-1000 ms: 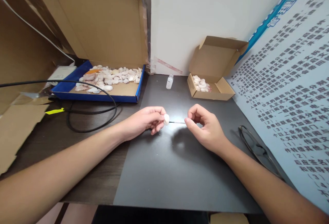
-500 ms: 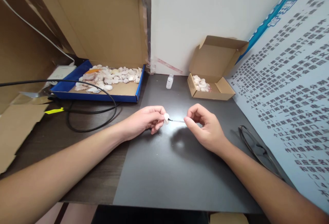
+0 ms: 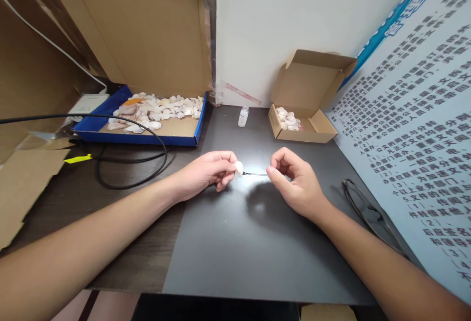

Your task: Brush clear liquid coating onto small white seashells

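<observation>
My left hand (image 3: 211, 171) is closed on a small white shell (image 3: 239, 168), pinched at its fingertips just above the dark mat (image 3: 243, 242). My right hand (image 3: 294, 181) pinches a thin dark tool (image 3: 255, 173) whose tip meets the shell. The two hands face each other near the middle of the mat. Behind them stands a small clear bottle (image 3: 243, 116). A small open cardboard box (image 3: 307, 129) at the back right holds a few shells.
At the back left a large blue-edged box (image 3: 147, 137) holds several pale shells. A black cable (image 3: 128, 164) loops in front of it, near a yellow tag (image 3: 78, 159). Glasses (image 3: 368, 210) lie at the right, beside a printed board (image 3: 415, 129).
The shell and the tool tip shifted slightly between the fingertips. My right hand drew a little to the right. The arms stay where they were.
</observation>
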